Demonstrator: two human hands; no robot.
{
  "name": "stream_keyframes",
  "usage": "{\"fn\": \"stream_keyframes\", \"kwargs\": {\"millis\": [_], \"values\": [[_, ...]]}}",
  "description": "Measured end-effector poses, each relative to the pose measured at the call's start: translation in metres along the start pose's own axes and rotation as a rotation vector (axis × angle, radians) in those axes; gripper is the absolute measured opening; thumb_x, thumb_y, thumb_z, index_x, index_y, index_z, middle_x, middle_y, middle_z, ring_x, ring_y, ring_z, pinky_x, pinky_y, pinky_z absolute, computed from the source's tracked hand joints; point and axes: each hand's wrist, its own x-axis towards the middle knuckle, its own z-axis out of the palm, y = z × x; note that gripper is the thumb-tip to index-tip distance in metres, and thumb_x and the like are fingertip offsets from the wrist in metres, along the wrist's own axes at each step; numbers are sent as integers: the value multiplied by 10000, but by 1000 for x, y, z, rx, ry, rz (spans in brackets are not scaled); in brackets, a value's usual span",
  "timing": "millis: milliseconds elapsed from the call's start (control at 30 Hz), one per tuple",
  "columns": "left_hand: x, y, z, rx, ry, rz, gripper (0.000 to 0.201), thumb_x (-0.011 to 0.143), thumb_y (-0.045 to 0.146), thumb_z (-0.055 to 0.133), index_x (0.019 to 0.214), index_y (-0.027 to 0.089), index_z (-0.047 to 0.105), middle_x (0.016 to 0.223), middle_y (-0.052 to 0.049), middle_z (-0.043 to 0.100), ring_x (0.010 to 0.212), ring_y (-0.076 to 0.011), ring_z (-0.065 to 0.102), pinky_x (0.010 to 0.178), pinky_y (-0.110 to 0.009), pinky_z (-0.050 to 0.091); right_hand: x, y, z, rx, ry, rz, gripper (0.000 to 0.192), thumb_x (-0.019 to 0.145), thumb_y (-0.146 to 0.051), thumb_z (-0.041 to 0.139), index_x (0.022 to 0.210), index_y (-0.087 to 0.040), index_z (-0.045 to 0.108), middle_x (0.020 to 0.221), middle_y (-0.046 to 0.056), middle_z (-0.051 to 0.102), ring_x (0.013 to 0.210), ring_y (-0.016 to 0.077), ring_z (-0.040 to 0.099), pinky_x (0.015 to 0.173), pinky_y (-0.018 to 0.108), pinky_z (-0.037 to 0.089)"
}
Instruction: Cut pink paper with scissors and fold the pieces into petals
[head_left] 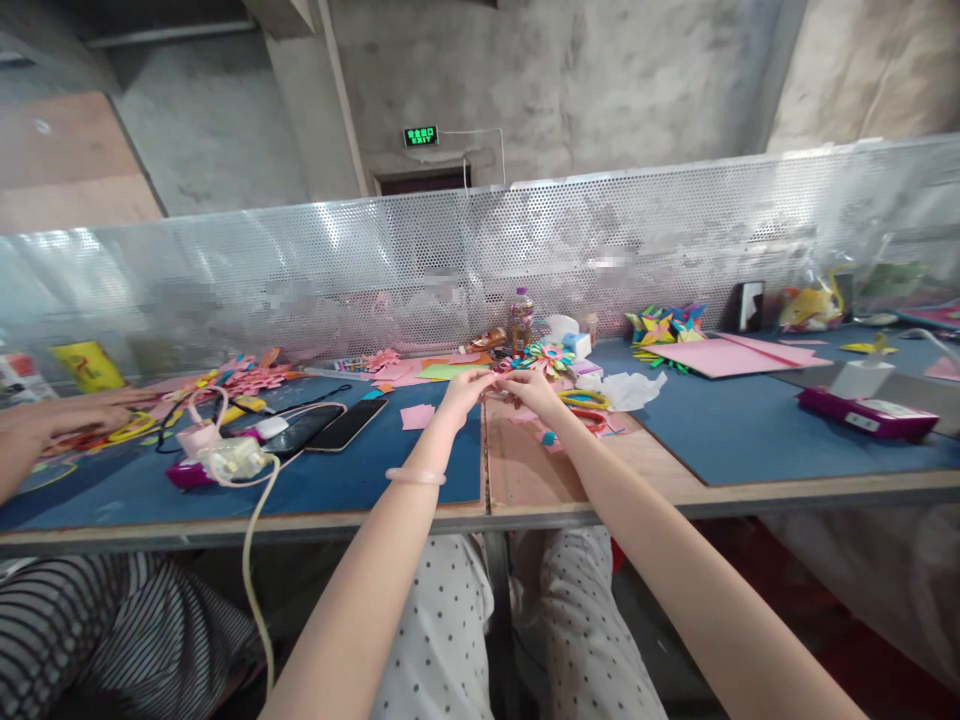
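Note:
Over the middle of the table, my left hand [471, 388] and my right hand [529, 388] meet at the fingertips. Both are closed in a pinch, and whatever lies between the fingers is too small to make out. Just behind my right hand is a multicoloured paper flower [550, 358]. Scissors with orange handles [592, 420] and a yellow-handled pair [585, 399] lie to the right of it. Pink paper pieces [417, 416] rest on the blue mat to the left of my left hand.
A drink bottle [520, 318] stands behind my hands. To the left are a phone [346, 425], a power strip with cables [225, 458] and a co-worker's hand [82, 412]. Pink sheets [724, 355], folded paper stars [664, 328] and a purple box [866, 413] are on the right.

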Motion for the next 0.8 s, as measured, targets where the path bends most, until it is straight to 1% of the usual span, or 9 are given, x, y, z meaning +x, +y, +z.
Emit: {"fn": "stream_keyframes", "kwargs": {"millis": [167,267,500,633,800], "values": [[-1,1,-1,5,-14,8,222,659,342,647,776,156,669,808,-73,674,757,-175,589,688,-283,418,-3,-6,-1,8,-7,-7,340,729,-446,563,797,-132,672,709,54,640,515,87,507,416,168,395],[-1,1,-1,13,-23,13,209,667,334,634,776,160,666,802,-68,671,769,-179,590,687,-283,417,-3,-6,-2,4,3,0,340,719,-455,571,772,-132,664,726,55,643,506,86,502,409,175,397],[-5,5,0,1,-36,18,151,656,300,633,720,165,660,788,-56,668,762,-173,588,687,-278,415,-1,-3,-3,27,28,13,325,705,-458,583,726,-140,649,679,43,639,485,86,503,404,185,397],[-6,6,1,-6,-50,-16,153,653,285,633,749,171,666,819,-60,673,779,-178,597,708,-290,416,-1,-2,-3,32,30,22,319,705,-454,581,703,-140,636,650,39,625,492,89,508,401,180,395],[-3,2,-1,-14,-74,-31,186,660,269,626,815,176,670,880,-71,675,828,-186,601,722,-294,419,-1,-2,-4,41,23,13,299,713,-438,572,712,-145,635,627,34,609,494,92,505,401,182,389]]}}
